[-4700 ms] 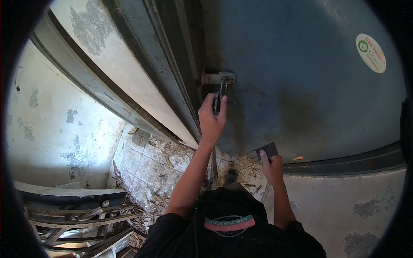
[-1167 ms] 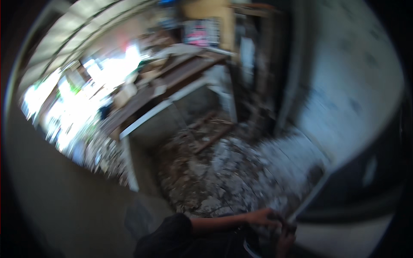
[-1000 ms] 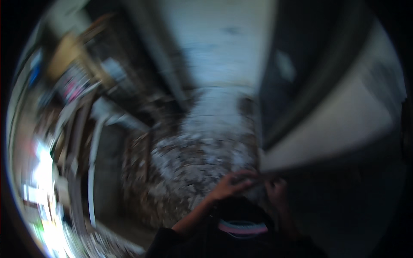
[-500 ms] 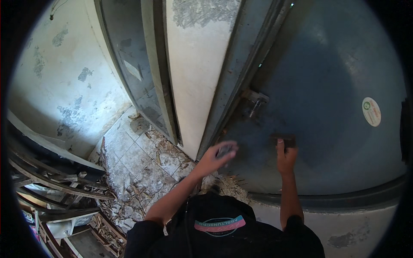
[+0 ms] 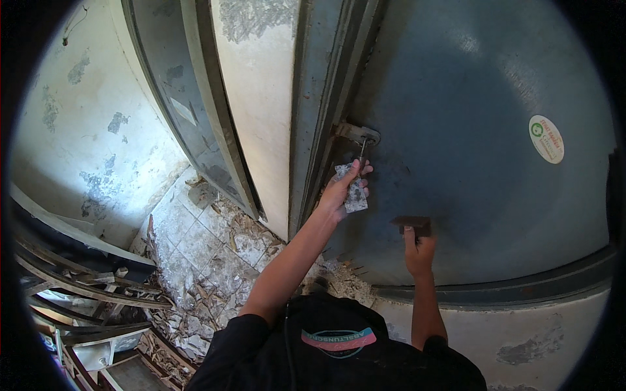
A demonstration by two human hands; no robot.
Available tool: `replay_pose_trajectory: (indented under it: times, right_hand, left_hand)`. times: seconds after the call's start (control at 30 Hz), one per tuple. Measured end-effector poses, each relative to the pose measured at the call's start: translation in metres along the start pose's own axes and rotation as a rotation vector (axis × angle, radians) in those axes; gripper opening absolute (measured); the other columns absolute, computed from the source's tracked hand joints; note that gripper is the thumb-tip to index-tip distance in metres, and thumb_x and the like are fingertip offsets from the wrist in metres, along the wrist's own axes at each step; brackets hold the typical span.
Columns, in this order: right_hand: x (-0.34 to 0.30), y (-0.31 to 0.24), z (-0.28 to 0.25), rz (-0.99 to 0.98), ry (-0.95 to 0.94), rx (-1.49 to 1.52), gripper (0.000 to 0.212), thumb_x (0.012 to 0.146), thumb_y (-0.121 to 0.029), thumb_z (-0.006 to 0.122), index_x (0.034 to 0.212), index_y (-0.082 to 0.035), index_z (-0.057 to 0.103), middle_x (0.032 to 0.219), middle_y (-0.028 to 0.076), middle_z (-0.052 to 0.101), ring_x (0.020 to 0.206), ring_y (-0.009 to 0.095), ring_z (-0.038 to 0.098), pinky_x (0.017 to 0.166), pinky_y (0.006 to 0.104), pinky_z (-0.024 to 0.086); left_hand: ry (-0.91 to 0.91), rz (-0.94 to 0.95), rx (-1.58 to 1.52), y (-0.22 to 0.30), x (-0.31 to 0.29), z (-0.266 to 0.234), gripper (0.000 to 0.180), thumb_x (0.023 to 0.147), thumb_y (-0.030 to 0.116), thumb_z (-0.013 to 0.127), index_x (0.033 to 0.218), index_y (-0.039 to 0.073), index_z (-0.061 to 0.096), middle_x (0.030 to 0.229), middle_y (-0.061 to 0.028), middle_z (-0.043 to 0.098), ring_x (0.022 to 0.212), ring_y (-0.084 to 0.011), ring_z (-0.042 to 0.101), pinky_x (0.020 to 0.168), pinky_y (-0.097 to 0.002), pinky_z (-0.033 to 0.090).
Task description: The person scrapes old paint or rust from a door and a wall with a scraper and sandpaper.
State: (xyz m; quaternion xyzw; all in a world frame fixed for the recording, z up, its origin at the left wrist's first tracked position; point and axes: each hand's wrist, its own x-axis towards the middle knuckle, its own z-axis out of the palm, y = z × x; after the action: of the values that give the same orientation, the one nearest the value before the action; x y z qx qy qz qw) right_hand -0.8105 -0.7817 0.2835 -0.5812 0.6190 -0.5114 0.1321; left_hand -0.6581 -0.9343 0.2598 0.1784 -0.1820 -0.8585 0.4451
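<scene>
A metal latch (image 5: 355, 133) with a part hanging from it is fixed at the edge of the blue-grey door (image 5: 469, 150). My left hand (image 5: 344, 186) is closed around a flat, speckled grey-and-white rectangular piece (image 5: 356, 197). Its fingertips reach the hanging metal part just below the latch, apparently touching it. Lower and to the right, my right hand (image 5: 420, 251) grips a flat dark-brown rectangular block (image 5: 415, 225) with the thumb against its face. The block is held up before the door, slightly blurred; I cannot tell if it touches the surface.
An oval white sticker (image 5: 546, 139) is on the door. A white pillar (image 5: 257, 98) with peeling paint stands left of the door frame. Debris (image 5: 222, 254) litters the tiled floor, and broken wooden frames (image 5: 91, 287) pile up at lower left.
My left hand has risen and moved right to the latch with the speckled piece. My right hand has shifted slightly left and down, still holding the brown block. The view has turned somewhat.
</scene>
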Motion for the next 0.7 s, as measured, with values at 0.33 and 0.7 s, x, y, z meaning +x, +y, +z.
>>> replay_pose_trajectory:
  times: [0.33, 0.7]
  right_hand:
    - [0.038, 0.004, 0.005, -0.066, -0.202, -0.272, 0.022, 0.090, -0.021, 0.057, 0.087, 0.001, 0.061, 0.056, 0.005, 0.049, 0.048, 0.011, 0.045, 0.046, 0.0298, 0.034]
    - [0.141, -0.029, 0.015, -0.342, -0.315, -0.522, 0.039, 0.089, -0.027, 0.060, 0.067, 0.005, 0.055, 0.052, 0.010, 0.046, 0.046, 0.017, 0.038, 0.049, 0.0328, 0.035]
  left_hand:
    - [0.086, 0.214, 0.313, 0.001, -0.007, 0.001, 0.035, 0.086, 0.030, 0.066, 0.105, 0.002, 0.058, 0.094, -0.0061, 0.064, 0.061, -0.0078, 0.051, 0.058, -0.0249, 0.049]
    - [0.124, 0.160, 0.439, -0.002, -0.076, -0.069, 0.043, 0.088, 0.026, 0.063, 0.119, -0.001, 0.052, 0.101, -0.0071, 0.063, 0.065, -0.0089, 0.051, 0.061, -0.0252, 0.049]
